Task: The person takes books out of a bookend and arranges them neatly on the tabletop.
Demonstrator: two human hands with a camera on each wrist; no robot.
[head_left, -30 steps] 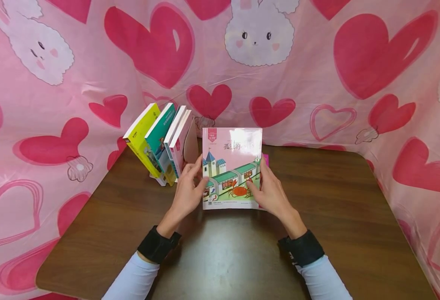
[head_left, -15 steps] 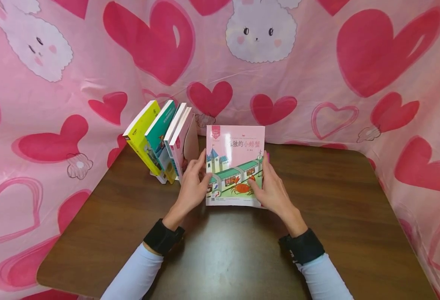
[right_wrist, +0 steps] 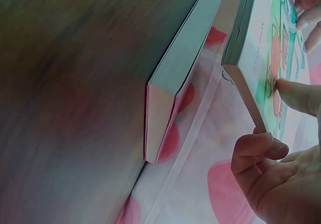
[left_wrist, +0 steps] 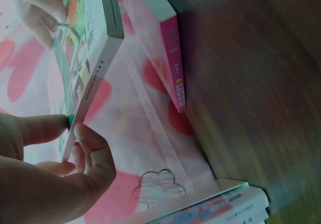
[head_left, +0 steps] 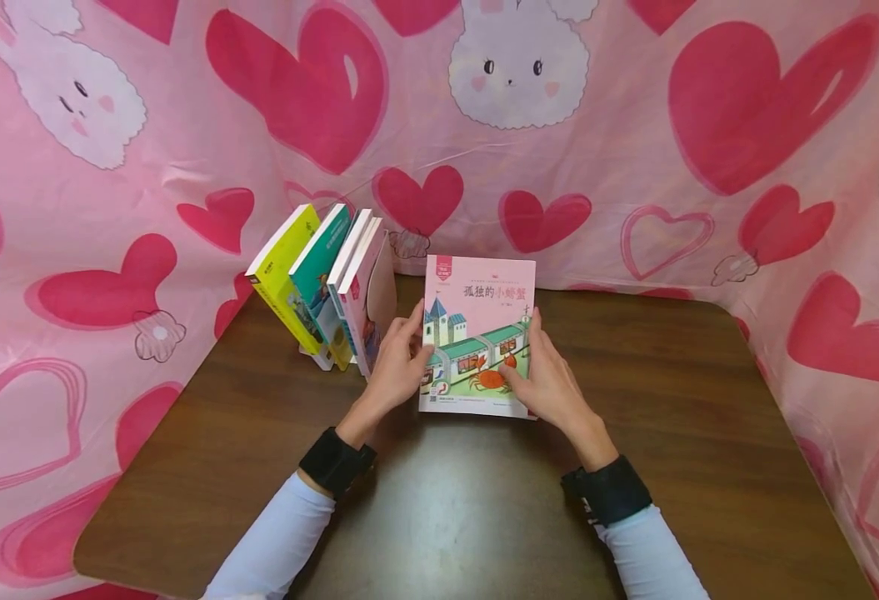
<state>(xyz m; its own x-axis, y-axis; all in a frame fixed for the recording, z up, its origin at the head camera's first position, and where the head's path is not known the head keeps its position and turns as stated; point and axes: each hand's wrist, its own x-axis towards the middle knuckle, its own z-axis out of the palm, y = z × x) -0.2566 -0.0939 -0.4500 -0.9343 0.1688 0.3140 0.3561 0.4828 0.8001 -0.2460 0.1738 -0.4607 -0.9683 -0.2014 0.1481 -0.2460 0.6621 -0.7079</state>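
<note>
A pink picture book [head_left: 484, 279] with a train and an orange crab on its cover is held up off the table, cover facing me. My left hand [head_left: 397, 358] pinches its left side, thumb on the front and curled fingers behind, as the left wrist view shows. On the right side, my right hand [head_left: 559, 379] grips it the same way, thumb over the crab. Below and behind it, a second book with a magenta spine [left_wrist: 173, 58] lies flat on the table, apart from the held one. In the head view the held book hides nearly all of it.
Left of my hands, a yellow book [head_left: 289, 271], a teal book [head_left: 322, 267] and thinner pale books [head_left: 362, 292] stand leaning in a row against a bookend [head_left: 384, 279]. The brown table [head_left: 671, 433] meets a pink heart-patterned cloth [head_left: 626, 150] at the back.
Both hands have shifted the pink picture book slightly right, and it now tilts a little clockwise. Glare has left its cover, so the title shows fully. The row of books stays put.
</note>
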